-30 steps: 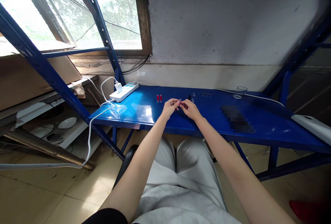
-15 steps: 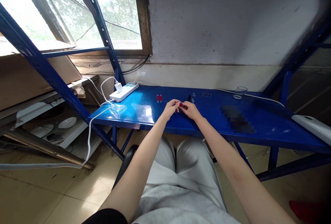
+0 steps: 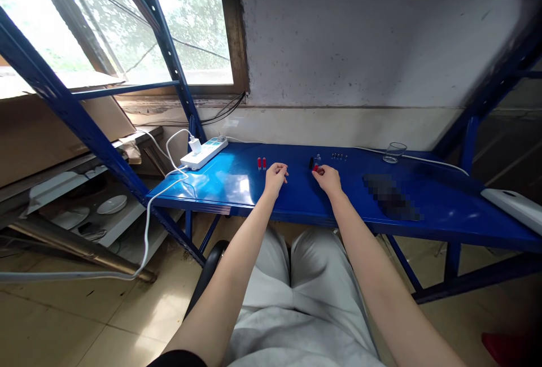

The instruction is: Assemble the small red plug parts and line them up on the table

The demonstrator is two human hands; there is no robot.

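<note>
Both my hands rest on a blue metal shelf (image 3: 237,186). My right hand (image 3: 327,178) is closed and pinches a small red piece (image 3: 315,168) at its fingertips, close to a small black piece (image 3: 311,162) and a clear piece (image 3: 317,158). My left hand (image 3: 275,175) lies loosely curled on the shelf; what its fingers hold, if anything, I cannot make out. Two small red pieces (image 3: 261,162) stand just left of it. A row of tiny dark parts (image 3: 338,156) lies farther back.
A white power strip (image 3: 202,152) with a plugged charger and white cable sits at the shelf's left end. A glass (image 3: 394,151) stands at the back right, a white device (image 3: 514,206) at the far right. Blue rack posts (image 3: 68,107) flank the shelf. Dishes (image 3: 112,204) lie lower left.
My hands were together, working a small red piece between them. They have parted: the right hand moved right toward the black and clear pieces with the red piece; the left stayed.
</note>
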